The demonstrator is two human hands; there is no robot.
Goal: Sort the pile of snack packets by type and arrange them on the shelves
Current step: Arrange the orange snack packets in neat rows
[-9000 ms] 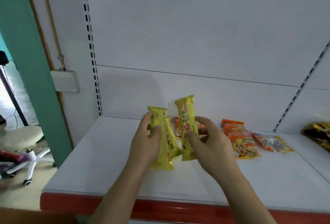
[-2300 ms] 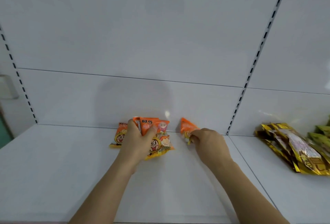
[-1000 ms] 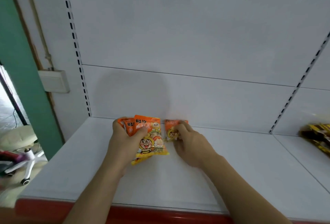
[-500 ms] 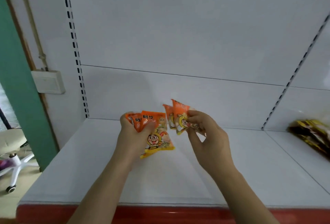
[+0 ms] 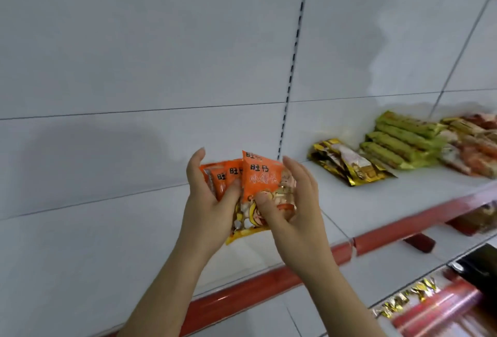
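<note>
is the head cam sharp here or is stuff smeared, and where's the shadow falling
Head view: the orange snack packets between left hand and right hand read fairly sharp; the gold packets, green packets and the red shelf edge at right are motion-smeared. A soft grey shadow lies on the white back panel left of the hands. Wide-angle lens tilts the shelf lines.
</note>
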